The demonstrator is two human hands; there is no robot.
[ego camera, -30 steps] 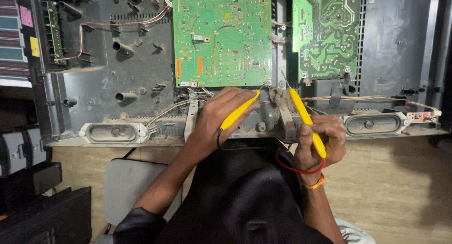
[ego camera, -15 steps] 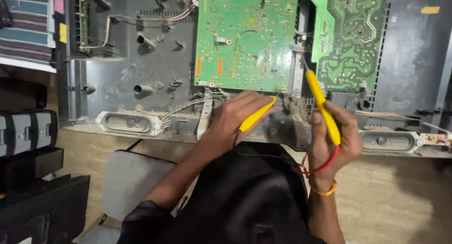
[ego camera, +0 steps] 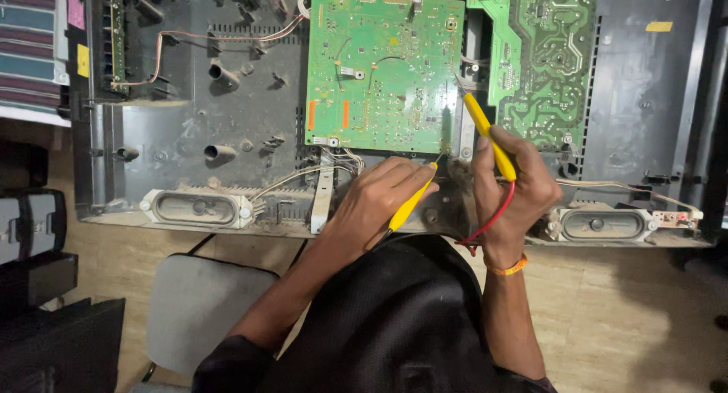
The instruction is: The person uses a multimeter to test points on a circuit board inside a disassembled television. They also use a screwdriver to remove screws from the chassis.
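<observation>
the right hand [ego camera: 509, 190] is lifting its yellow probe [ego camera: 487, 135] higher than a second ago, so the tip is now reaching up along the right edge of the green board [ego camera: 379, 75] instead of resting low by the frame. the left hand [ego camera: 379, 197] is turning its probe [ego camera: 413, 200] too, its tip now pointing up at the board's bottom right corner. the hands are sitting closer together.
</observation>
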